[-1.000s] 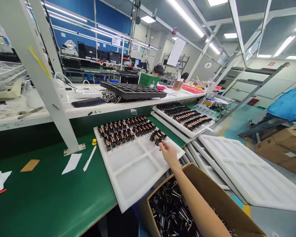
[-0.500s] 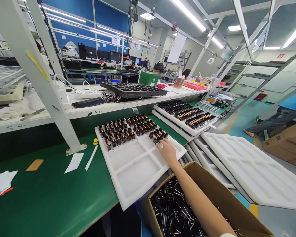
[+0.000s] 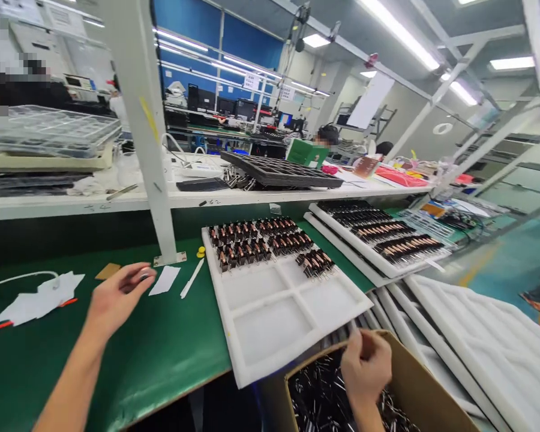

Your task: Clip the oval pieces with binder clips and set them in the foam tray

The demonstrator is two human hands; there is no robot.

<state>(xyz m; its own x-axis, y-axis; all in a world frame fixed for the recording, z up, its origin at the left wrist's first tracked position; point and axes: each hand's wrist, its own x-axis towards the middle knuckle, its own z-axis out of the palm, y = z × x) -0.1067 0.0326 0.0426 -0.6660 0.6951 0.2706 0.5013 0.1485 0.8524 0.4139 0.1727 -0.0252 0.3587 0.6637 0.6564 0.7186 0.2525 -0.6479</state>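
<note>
A white foam tray lies on the green bench, its back compartments filled with rows of small black and copper parts. My right hand hovers with curled fingers over an open cardboard box full of black metal clips, just in front of the tray. What lies inside its fingers is hidden. My left hand is raised over the green mat to the left of the tray, fingertips pinched on a small grey object.
A white post stands on the bench behind my left hand. A white pen, paper scraps and a yellow cap lie on the mat. More filled trays and stacked foam trays sit to the right. A shelf behind carries a black tray.
My right hand has pulled back from the parts in the tray to the box of clips. My left hand has come into view. The view has swung left.
</note>
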